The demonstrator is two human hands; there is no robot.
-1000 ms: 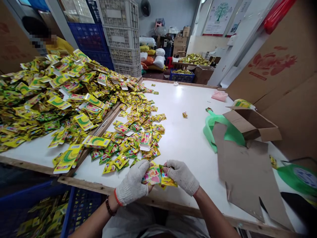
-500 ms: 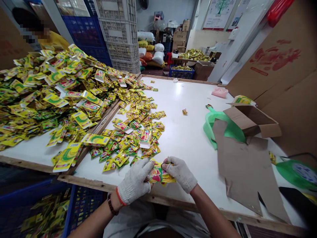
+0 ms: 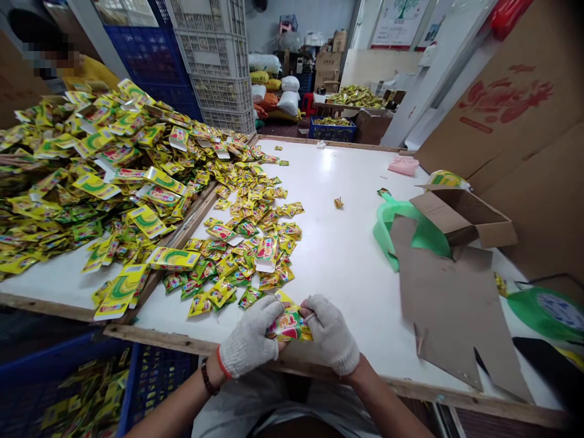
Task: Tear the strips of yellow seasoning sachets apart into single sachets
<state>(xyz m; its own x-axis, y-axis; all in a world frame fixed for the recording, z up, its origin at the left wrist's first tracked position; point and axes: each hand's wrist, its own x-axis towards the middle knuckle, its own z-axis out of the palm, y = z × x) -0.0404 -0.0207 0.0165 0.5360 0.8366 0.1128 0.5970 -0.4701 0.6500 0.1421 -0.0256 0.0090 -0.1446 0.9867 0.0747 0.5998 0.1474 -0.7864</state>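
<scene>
My left hand (image 3: 253, 336), in a white knitted glove with bare fingertips, is closed round a small candy box (image 3: 287, 325) with yellow, green and red print. The box is tilted over the table's front edge, and its yellow flap stands up at the top. At the box's right end, my right hand (image 3: 332, 331), gloved the same way, has its fingers closed against it. Whether a packet lies between those fingers is hidden. Just beyond my hands spreads a heap of small candy packets (image 3: 223, 292), with a printed box (image 3: 266, 252) lying on top.
Left of a wooden divider (image 3: 182, 222) rises a large pile of packets and boxes (image 3: 91, 176). On the right lie a green dustpan (image 3: 383, 234), flattened cardboard (image 3: 447, 310) and an open carton (image 3: 474, 213). A blue crate (image 3: 132, 389) stands below left. Another person sits behind the pile.
My right hand has turned more upright and drawn in along the box's right end. The box sits slightly more upright in my left hand. The view has shifted a little.
</scene>
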